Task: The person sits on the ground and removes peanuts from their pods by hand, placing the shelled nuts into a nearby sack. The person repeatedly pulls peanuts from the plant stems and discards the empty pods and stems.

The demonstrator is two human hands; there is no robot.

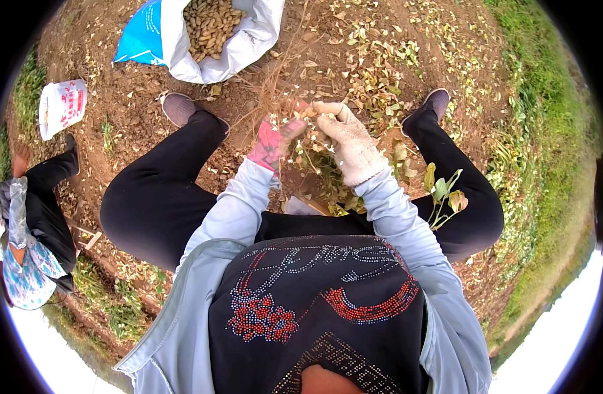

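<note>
Between my knees, a dried peanut plant (267, 88) with thin brown roots and stems is held up in front of me. My left hand (272, 141), in a pink patterned glove, is closed round its stems. My right hand (347, 138), in a cream knitted glove, bends its fingers closed against the plant's pods, right beside the left fingertips. Just what its fingertips pinch is partly hidden. Green and yellow leaves (324, 172) hang below both hands. Ahead, slightly left, a white and blue sack (259, 43) stands with its mouth spread, holding many peanuts (209, 27).
Dry leaves (374, 65) litter the brown soil. At the left lies a white bucket with red print (64, 108); near it another person (35, 243) sits. A leafy sprig (444, 197) rests by my right thigh. Green grass (551, 131) borders the right side.
</note>
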